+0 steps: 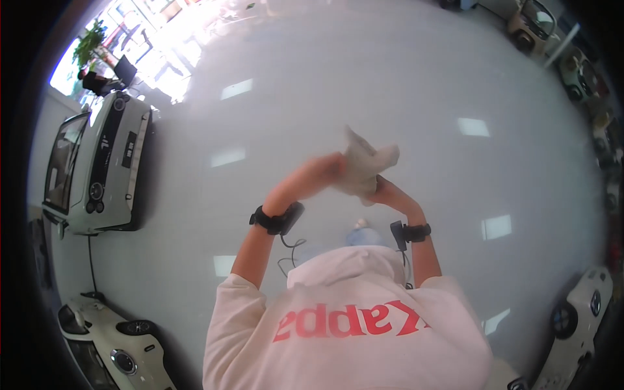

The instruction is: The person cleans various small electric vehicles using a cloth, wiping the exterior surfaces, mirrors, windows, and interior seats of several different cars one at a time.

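Note:
Out in front of my chest, a crumpled beige-grey cloth (363, 163) hangs above the floor, with two folded ends sticking up and to the right. My left hand (334, 165) is closed on its left side; motion blurs the hand and the cloth hides part of the fingers. From below on the right, my right hand (382, 189) grips the cloth's lower edge, its fingers mostly covered by the fabric. Each wrist bears a black strap with a small device, the left strap (275, 219) and the right strap (413, 232), and thin cables run from them.
Glossy grey floor (302, 97) reflects ceiling lights. A white car (107, 165) stands at the left, a cream car (114, 346) at lower left, another white car (575, 321) at lower right. Several small vehicles (534, 27) line the right rim. A person (95, 83) sits by a plant (90, 44).

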`<state>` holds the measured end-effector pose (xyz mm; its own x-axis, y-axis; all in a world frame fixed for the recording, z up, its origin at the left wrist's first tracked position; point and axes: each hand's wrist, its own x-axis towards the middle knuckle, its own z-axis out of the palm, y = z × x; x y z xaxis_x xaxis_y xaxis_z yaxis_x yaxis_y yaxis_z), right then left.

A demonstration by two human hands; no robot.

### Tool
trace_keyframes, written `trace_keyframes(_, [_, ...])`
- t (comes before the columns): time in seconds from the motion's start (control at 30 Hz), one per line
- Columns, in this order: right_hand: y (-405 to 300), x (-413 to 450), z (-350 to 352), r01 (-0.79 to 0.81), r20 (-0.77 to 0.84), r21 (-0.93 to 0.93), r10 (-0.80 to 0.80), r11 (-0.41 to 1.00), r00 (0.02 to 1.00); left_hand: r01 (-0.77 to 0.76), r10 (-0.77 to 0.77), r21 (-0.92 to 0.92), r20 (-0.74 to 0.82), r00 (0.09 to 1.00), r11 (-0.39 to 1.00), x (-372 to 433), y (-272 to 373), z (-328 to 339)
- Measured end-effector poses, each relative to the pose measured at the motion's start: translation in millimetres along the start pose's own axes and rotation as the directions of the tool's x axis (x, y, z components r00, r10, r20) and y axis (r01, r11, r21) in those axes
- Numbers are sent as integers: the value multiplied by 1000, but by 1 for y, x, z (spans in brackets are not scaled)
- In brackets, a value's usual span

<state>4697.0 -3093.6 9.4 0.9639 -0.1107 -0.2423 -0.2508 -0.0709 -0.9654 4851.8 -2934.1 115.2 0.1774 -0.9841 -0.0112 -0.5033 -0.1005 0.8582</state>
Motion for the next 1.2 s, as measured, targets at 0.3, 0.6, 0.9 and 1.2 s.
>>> trace_keyframes(0.3, [-44, 56, -25, 126, -48, 331, -117, 935, 992, 251, -290, -423, -27, 957, 871, 2, -79, -11])
trace_keyframes(0.6, [-62, 127, -85, -38, -21, 177, 43, 983, 999, 286, -295, -435, 49, 954, 854, 121, -132, -48])
trace_keyframes(0.9, [-30, 159, -128, 28, -436, 285, 104, 958, 894, 34, -221, -555, -274, 936, 831, 190, -169, -97])
trace_keyframes(1.2, [-45, 232, -183, 52, -14, 613, -54, 788, 998, -83, -105, -553, -300, 948, 829, 243, -147, -149])
